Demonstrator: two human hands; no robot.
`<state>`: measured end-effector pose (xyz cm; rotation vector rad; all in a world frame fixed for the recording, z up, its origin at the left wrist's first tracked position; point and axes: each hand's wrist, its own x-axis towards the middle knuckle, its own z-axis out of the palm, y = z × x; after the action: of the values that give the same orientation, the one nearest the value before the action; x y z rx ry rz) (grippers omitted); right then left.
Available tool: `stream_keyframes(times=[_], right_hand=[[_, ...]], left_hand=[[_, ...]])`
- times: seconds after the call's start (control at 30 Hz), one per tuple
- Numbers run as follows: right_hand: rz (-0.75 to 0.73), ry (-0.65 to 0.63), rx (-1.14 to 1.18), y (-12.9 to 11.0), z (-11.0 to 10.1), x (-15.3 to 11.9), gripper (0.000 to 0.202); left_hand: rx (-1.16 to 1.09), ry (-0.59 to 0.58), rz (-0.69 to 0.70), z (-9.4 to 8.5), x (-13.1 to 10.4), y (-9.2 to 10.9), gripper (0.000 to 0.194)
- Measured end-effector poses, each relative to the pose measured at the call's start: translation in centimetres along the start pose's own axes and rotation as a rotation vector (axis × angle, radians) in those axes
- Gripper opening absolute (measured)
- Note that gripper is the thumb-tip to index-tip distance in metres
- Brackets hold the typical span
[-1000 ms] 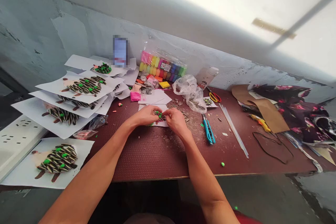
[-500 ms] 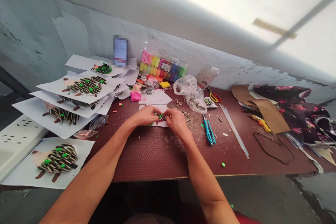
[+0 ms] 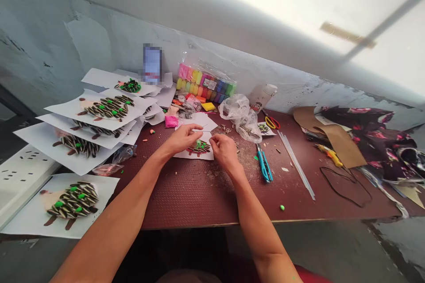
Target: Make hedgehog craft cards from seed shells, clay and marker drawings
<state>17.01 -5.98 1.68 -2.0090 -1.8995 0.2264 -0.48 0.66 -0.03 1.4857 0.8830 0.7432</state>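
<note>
Dark red and textured, a bench [image 3: 186, 199] spreads before the person. At its left stands a stack of white sheets [image 3: 71, 108] bearing seed-covered figures; at the back is a clear pack of coloured blocks [image 3: 206, 84]. Near the middle, the left hand [image 3: 184, 138] is over the left part of a small white sheet [image 3: 207, 156], fingers extended and thumb slightly apart. The right hand [image 3: 226, 152] is curled just beside that sheet's right edge, thumb and forefinger close together; whether they pinch anything cannot be told. Between the hands, on the sheet, lies a seed-covered figure [image 3: 201, 147] with green on it. Loose seeds [image 3: 226, 129] lie just beyond. A brushing fingertip could dislodge weakly stuck seeds, or a nudge could slide the light sheet. The figure's long axis runs roughly left to right, brown feet towards the person; which end is its head is unclear.
</note>
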Motion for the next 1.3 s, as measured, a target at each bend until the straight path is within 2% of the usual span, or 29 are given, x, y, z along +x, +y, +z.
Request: stream_keyframes(times=[0.1, 0.2, 0.33, 0.43, 0.5, 0.57, 0.67, 0.73, 0.87, 1.03, 1.13, 1.3], right_hand=[[0.017, 0.069, 0.019, 0.3, -0.3, 0.1, 0.025], [0.053, 0.118, 0.045, 0.6, -0.5, 0.1, 0.034], [0.085, 0.195, 0.151, 1.3, -0.3, 0.4, 0.022], [0.057, 0.237, 0.330, 1.5, -0.1, 0.6, 0.024], [0.002, 0.149, 0.529, 1.3, 0.1, 0.6, 0.026], [-0.067, -0.006, 0.725, 0.9, 0.3, 0.5, 0.037], [-0.130, -0.170, 0.911, 0.0, 0.3, 0.3, 0.049], [-0.119, -0.194, 0.982, -0.4, 0.2, 0.1, 0.051], [-0.048, -0.133, 1.104, -0.7, -0.3, -0.1, 0.042], [-0.023, -0.177, 1.236, -0.8, -0.7, -0.2, 0.038], [-0.015, -0.126, 1.237, -1.1, -0.7, -0.3, 0.041], [-0.031, -0.037, 1.134, -1.4, -0.4, -0.4, 0.039]], left_hand=[[-0.179, 0.043, 0.094, -0.2, -0.1, 0.1, 0.051], [-0.331, 0.053, 0.124, -0.4, -0.6, 0.8, 0.050], [-0.501, 0.018, 0.148, -0.5, -1.4, 1.9, 0.047], [-0.541, 0.024, 0.152, -0.5, -1.6, 2.3, 0.041], [-0.529, -0.005, 0.128, -0.3, -1.6, 2.3, 0.039], [-0.504, -0.069, 0.095, 0.0, -1.7, 2.4, 0.038], [-0.464, -0.154, 0.057, 0.3, -1.8, 2.6, 0.038], [-0.441, -0.164, 0.056, 0.4, -1.9, 2.7, 0.041], [-0.399, -0.158, 0.079, 0.1, -2.1, 2.8, 0.045], [-0.429, -0.192, 0.129, 0.0, -2.3, 2.7, 0.049], [-0.419, -0.146, 0.129, 0.1, -2.2, 2.6, 0.055], [-0.338, 0.096, 0.159, 0.5, -1.3, 2.0, 0.054]])
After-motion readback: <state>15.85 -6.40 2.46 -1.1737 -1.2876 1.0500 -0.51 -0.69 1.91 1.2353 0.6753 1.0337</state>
